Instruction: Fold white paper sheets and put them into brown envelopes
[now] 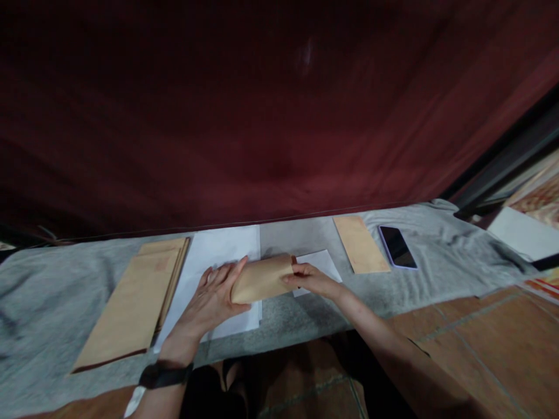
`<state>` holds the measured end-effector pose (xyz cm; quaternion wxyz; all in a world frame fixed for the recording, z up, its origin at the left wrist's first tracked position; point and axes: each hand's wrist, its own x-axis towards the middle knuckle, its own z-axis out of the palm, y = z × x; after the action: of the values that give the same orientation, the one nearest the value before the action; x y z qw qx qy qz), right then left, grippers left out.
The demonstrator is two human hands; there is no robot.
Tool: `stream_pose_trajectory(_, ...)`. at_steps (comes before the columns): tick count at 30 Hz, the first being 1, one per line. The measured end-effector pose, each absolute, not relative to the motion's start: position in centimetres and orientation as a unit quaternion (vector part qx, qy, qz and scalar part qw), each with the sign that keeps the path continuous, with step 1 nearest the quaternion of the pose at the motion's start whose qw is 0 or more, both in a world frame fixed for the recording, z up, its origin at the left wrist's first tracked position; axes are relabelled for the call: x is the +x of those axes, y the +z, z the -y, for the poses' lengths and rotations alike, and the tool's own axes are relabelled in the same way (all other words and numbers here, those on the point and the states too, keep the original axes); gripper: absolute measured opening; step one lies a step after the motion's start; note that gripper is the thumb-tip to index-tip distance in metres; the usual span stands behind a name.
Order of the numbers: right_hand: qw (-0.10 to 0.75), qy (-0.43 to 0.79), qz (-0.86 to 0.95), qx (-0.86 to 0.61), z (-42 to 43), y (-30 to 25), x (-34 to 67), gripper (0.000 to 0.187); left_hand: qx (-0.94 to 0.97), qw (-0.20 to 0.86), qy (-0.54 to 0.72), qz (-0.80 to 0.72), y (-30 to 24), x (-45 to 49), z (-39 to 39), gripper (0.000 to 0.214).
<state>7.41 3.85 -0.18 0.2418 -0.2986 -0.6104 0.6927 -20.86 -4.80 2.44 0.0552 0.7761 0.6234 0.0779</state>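
Both hands hold a brown envelope (263, 278) over a grey cloth (52, 302). My left hand (213, 299) wraps its left end, thumb underneath and fingers over the top. My right hand (311, 279) pinches the right end at the opening. The envelope bulges as if bent or filled; what is inside is hidden. Under and behind it lies a stack of white paper (218, 256). A small folded white sheet (321, 263) lies just right of the envelope, partly under my right hand.
A pile of brown envelopes (131, 302) lies at the left. A single brown envelope (360, 244) and a dark phone (397, 247) lie at the right. A dark red curtain (262, 116) hangs behind. Tiled floor (480, 331) shows in front and to the right.
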Motion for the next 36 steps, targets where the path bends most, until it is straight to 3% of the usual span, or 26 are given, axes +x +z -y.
stream_pose_trajectory(18,0.254,0.668,0.628,-0.307,-3.9,-1.0,7.1,0.044,0.754,0.078,0.055,-0.649,2.0,-21.5,5.0,0.106)
stream_pose_trajectory(30,0.257,0.669,0.637,-0.283,-2.7,-0.5,5.7,0.049,0.811,0.075,0.091,-0.573,2.4,-16.0,3.6,0.111)
stream_pose_trajectory(36,0.264,0.623,0.684,-0.274,-2.8,0.0,6.1,0.033,0.802,0.038,0.12,-0.584,3.0,-17.5,3.5,0.108)
